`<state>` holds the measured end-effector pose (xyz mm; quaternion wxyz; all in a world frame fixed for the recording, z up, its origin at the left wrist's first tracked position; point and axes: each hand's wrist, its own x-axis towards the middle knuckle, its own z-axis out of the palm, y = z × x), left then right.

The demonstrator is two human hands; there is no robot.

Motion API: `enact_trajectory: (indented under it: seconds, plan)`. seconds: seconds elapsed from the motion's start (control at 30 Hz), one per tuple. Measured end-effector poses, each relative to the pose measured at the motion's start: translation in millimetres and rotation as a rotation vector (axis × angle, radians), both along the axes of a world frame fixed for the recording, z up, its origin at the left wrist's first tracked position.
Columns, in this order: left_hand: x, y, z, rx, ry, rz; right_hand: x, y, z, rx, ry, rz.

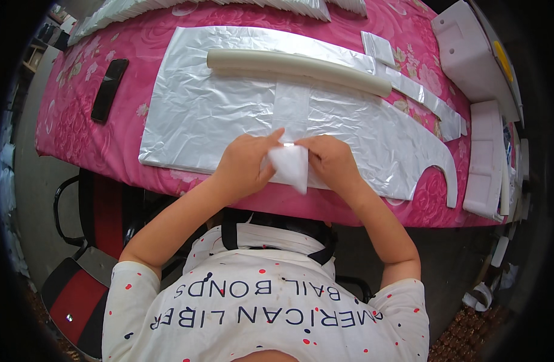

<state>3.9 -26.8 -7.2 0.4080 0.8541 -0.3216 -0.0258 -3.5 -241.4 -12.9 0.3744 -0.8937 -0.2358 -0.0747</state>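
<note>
A small white plastic piece, folded and slightly blurred (291, 167), hangs between my two hands near the table's front edge. My left hand (243, 161) grips its left side, with the index finger stretched toward its top edge. At its upper right corner, my right hand (331, 160) pinches it between thumb and fingers. Beneath both hands lies a flat stack of thin white plastic bags (210, 120), with a curved cut-out at the right end. A narrow translucent strip (291, 108) runs across the stack away from me. Resting across the far part is a long cream tube (301, 67).
A pink floral cloth (77, 127) covers the table. On it are a black phone (109, 90) at left, plastic offcuts (425, 96) at right and more white bags (259, 5) at the far edge. White foam boxes (485, 160) stand right. Red-and-black chairs (77, 295) are at lower left.
</note>
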Motion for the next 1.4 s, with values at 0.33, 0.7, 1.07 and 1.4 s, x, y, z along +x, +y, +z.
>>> enact_trajectory:
  seconds: [0.33, 0.7, 1.07, 1.4]
  plan:
    - [0.1, -18.9, -8.5, 0.193, -0.249, 0.027, 39.6, 2.0, 19.2, 0.138, 0.879, -0.264]
    - [-9.7, -26.8, -24.1, 0.468, -0.207, 0.020, 19.3, 12.8, 24.7, -0.223, 0.319, -0.345]
    - [-10.0, -26.8, -20.5, 0.476, -0.198, 0.016, 43.9, -11.9, -0.2, -0.360, -0.139, 0.165]
    - [-10.2, -25.1, -22.0, 0.426, -0.192, 0.010, 43.1, -16.6, -1.7, -0.459, -0.183, 0.177]
